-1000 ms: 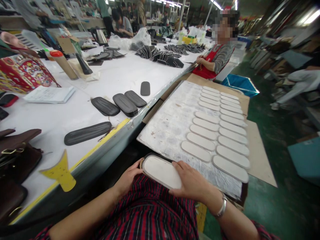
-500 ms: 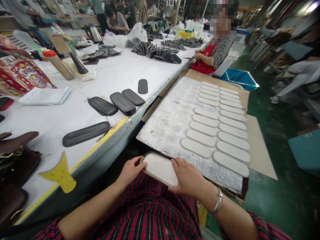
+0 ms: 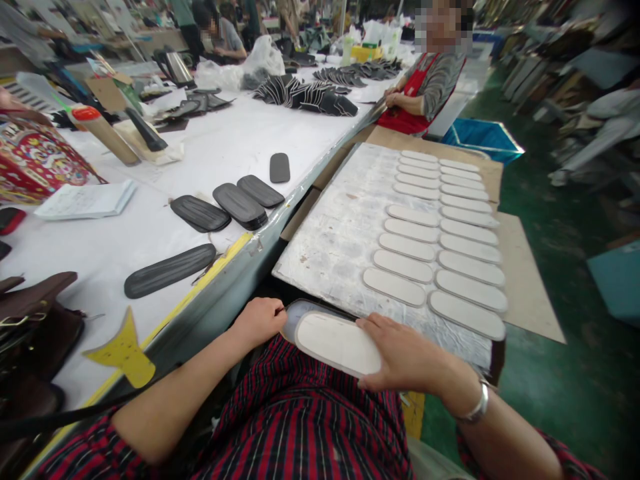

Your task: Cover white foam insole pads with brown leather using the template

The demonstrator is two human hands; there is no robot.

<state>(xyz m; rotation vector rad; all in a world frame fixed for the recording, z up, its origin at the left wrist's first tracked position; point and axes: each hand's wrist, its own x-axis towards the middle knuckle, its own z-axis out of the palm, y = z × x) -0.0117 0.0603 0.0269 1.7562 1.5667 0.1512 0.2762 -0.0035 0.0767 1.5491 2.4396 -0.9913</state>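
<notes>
My right hand (image 3: pixel 405 353) grips the right end of a long white piece with rounded ends and a grey border (image 3: pixel 340 343), thumb below and fingers on top. Beneath its left part shows a grey rounded piece (image 3: pixel 296 313), whose left end my left hand (image 3: pixel 260 321) pinches, fingers curled. The two pieces overlap in front of my striped shirt, the white one shifted to the right. Just beyond my right hand lies a board (image 3: pixel 320 247) with rows of similar white pieces (image 3: pixel 393 287).
On the white table at left lie dark rounded pieces (image 3: pixel 170 270), a yellow cutout (image 3: pixel 123 350), a brown bag (image 3: pixel 37 320) and a paper pad (image 3: pixel 85 200). A person in a red apron (image 3: pixel 413 110) is at the table's far side. A blue bin (image 3: pixel 483 140) stands beyond the board.
The white piece has slid right with my right hand, uncovering the grey piece's left end. My left hand's fingers have curled in at that end. The view has shifted slightly.
</notes>
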